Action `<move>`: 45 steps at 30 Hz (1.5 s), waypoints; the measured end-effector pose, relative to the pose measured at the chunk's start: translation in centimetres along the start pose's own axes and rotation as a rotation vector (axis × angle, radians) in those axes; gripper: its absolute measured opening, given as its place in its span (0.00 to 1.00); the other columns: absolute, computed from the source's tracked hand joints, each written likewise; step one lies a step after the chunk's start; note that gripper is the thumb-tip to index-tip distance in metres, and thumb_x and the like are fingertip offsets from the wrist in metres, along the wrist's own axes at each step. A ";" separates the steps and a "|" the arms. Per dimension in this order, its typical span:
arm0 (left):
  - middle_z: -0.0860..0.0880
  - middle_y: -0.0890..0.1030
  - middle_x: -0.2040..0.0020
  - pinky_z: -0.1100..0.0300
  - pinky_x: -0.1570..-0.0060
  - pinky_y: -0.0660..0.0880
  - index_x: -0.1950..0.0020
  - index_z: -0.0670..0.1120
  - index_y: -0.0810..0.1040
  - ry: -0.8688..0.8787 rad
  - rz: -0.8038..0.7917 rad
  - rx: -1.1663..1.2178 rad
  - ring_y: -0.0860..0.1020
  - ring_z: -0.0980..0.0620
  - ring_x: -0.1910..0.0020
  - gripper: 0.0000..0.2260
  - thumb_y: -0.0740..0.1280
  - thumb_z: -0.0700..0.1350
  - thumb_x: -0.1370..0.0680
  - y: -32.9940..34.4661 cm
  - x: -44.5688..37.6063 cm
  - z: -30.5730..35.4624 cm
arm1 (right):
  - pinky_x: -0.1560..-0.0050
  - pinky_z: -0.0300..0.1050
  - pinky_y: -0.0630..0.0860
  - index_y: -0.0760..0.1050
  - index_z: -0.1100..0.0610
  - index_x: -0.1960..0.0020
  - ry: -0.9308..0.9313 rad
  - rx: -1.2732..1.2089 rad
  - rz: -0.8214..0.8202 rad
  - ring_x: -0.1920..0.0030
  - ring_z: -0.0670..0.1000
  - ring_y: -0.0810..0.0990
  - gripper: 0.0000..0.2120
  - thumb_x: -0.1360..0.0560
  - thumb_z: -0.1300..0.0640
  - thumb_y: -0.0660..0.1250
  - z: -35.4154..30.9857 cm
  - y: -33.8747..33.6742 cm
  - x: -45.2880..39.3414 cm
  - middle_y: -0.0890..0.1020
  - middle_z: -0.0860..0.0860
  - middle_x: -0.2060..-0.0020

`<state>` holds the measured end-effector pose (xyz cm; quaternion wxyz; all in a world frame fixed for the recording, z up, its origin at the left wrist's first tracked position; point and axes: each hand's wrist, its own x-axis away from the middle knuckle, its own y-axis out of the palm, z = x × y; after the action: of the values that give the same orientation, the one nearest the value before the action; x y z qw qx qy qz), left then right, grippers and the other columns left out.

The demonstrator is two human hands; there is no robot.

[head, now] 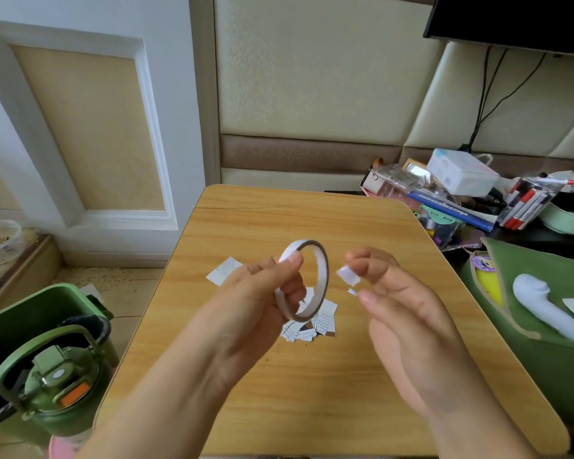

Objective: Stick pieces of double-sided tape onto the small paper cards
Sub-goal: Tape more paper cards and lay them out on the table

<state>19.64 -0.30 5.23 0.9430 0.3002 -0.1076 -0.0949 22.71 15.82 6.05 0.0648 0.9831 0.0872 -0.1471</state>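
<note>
- The left hand (262, 286) holds a thin roll of double-sided tape (304, 281) above a wooden table (312, 376), its thumb and fingers curled round the ring's near side.
- The right hand (395, 293) sits just beside the roll, its fingertips pinching a small white piece of tape (348, 275); a smaller white scrap (352, 292) shows just below it, near the thumb tip.
- The small paper cards (312, 326) lie in a loose heap on the table directly under the left hand's fingers, partly hidden by the roll. One separate card (224, 271) lies apart, beyond the left knuckles.
- Judging by looks, the tape piece is feather-light, floppy and sticky, likely to curl onto itself or cling to skin; it is best held by one edge or corner.
- The cards look thin and light, easy to shift or crease, so a fingertip pressing one flat should help.
- Left of the table stands a green bin (30, 326) with a dark liner; a green flask (53, 385) is in front of it. What lies inside the bin cannot be told.
- To the right, an open green pouch (527, 309) shows a white object and something yellow.
</note>
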 end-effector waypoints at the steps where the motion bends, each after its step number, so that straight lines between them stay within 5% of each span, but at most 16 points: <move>1: 0.51 0.67 0.73 0.59 0.61 0.63 0.66 0.44 0.72 -0.031 -0.018 0.059 0.68 0.54 0.72 0.09 0.72 0.40 0.32 0.0 0.1 -0.3 | 0.53 0.32 0.72 0.83 0.49 0.54 0.051 -0.117 0.012 0.50 0.41 0.77 0.14 0.38 0.57 0.68 0.1 0.0 0.1 0.80 0.45 0.50; 6: 0.50 0.62 0.75 0.58 0.60 0.65 0.70 0.43 0.76 -0.108 -0.033 0.301 0.66 0.53 0.75 0.07 0.71 0.35 0.36 0.6 0.9 -0.9 | 0.52 0.37 0.70 0.84 0.52 0.49 0.164 -0.274 0.039 0.54 0.42 0.76 0.20 0.40 0.53 0.66 0.5 0.3 0.6 0.79 0.46 0.55; 7: 0.50 0.62 0.75 0.58 0.59 0.65 0.67 0.41 0.80 -0.097 -0.029 0.308 0.66 0.53 0.76 0.02 0.71 0.36 0.36 0.8 1.1 -1.1 | 0.51 0.39 0.68 0.83 0.52 0.49 0.177 -0.275 0.039 0.55 0.43 0.75 0.21 0.41 0.53 0.66 0.6 0.4 0.6 0.79 0.46 0.56; 11: 0.51 0.63 0.76 0.59 0.57 0.68 0.54 0.36 0.84 -0.117 -0.078 0.306 0.66 0.53 0.76 0.14 0.69 0.34 0.39 0.7 1.9 -1.6 | 0.55 0.33 0.72 0.83 0.52 0.46 0.179 -0.278 0.022 0.57 0.43 0.75 0.23 0.40 0.52 0.66 0.7 0.9 0.9 0.77 0.47 0.58; 14: 0.51 0.64 0.78 0.55 0.46 0.70 0.50 0.36 0.84 -0.111 -0.106 0.264 0.66 0.53 0.77 0.14 0.68 0.34 0.35 0.6 2.6 -1.6 | 0.56 0.32 0.72 0.83 0.52 0.46 0.184 -0.269 0.037 0.56 0.43 0.74 0.23 0.41 0.52 0.66 0.9 1.0 1.0 0.76 0.48 0.56; 16: 0.49 0.65 0.77 0.54 0.40 0.69 0.50 0.37 0.84 -0.125 -0.066 0.137 0.66 0.52 0.75 0.13 0.68 0.37 0.33 0.3 2.6 -1.8 | 0.55 0.34 0.71 0.83 0.52 0.46 0.200 -0.265 0.052 0.57 0.43 0.74 0.23 0.41 0.54 0.67 1.0 1.0 1.1 0.75 0.49 0.57; 21: 0.46 0.72 0.72 0.56 0.54 0.64 0.52 0.37 0.82 -0.202 0.066 -0.264 0.69 0.49 0.68 0.13 0.58 0.39 0.22 -0.9 2.1 -2.2 | 0.57 0.34 0.71 0.84 0.51 0.49 0.221 -0.235 0.087 0.58 0.42 0.76 0.18 0.34 0.59 0.61 1.2 1.2 1.4 0.78 0.48 0.57; 25: 0.50 0.84 0.65 0.58 0.55 0.67 0.49 0.45 0.78 -0.215 0.025 -0.761 0.76 0.56 0.68 0.09 0.59 0.46 0.19 -1.8 2.3 -1.4 | 0.54 0.39 0.68 0.84 0.51 0.49 0.243 -0.215 0.091 0.59 0.42 0.77 0.18 0.34 0.58 0.62 1.6 1.3 1.5 0.80 0.46 0.60; 30: 0.53 0.84 0.67 0.60 0.63 0.69 0.50 0.48 0.70 -0.154 0.021 -1.079 0.74 0.57 0.74 0.07 0.61 0.51 0.20 -2.3 2.4 -0.8 | 0.50 0.46 0.70 0.79 0.42 0.41 0.255 -0.102 0.093 0.51 0.45 0.77 0.22 0.33 0.57 0.63 2.6 1.6 1.1 0.81 0.46 0.50; 35: 0.50 0.74 0.77 0.58 0.64 0.62 0.54 0.50 0.74 -0.089 -0.061 -0.844 0.65 0.52 0.74 0.10 0.64 0.56 0.22 -2.0 3.0 -0.1 | 0.45 0.38 0.67 0.60 0.30 0.32 0.284 0.186 -0.028 0.49 0.37 0.76 0.31 0.21 0.65 0.57 3.5 2.1 0.4 0.82 0.40 0.46; 38: 0.48 0.67 0.79 0.51 0.59 0.60 0.58 0.45 0.78 -0.051 -0.080 -0.538 0.62 0.48 0.73 0.11 0.65 0.53 0.29 -2.3 2.6 -0.1 | 0.53 0.33 0.71 0.55 0.31 0.31 0.272 0.184 -0.021 0.59 0.38 0.78 0.35 0.22 0.69 0.55 3.4 2.1 -0.2 0.83 0.43 0.51; 42: 0.50 0.65 0.77 0.50 0.54 0.63 0.51 0.42 0.71 0.020 0.026 -0.350 0.61 0.53 0.76 0.13 0.67 0.48 0.31 -2.9 1.8 -0.6 | 0.61 0.34 0.72 0.53 0.32 0.29 0.272 0.142 0.027 0.65 0.42 0.75 0.36 0.22 0.68 0.57 3.4 1.8 -0.8 0.83 0.48 0.53; 45: 0.49 0.65 0.74 0.53 0.58 0.68 0.44 0.49 0.74 0.010 -0.136 -0.197 0.62 0.53 0.78 0.13 0.65 0.42 0.28 -2.7 1.7 -0.6 | 0.56 0.37 0.73 0.52 0.34 0.27 0.296 0.174 0.025 0.61 0.42 0.77 0.33 0.21 0.65 0.56 3.4 1.5 -1.2 0.84 0.46 0.52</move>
<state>21.15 -2.51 3.41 0.9598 0.2134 -0.0722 -0.1673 20.95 13.70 3.30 -0.0324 0.9969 0.0707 -0.0068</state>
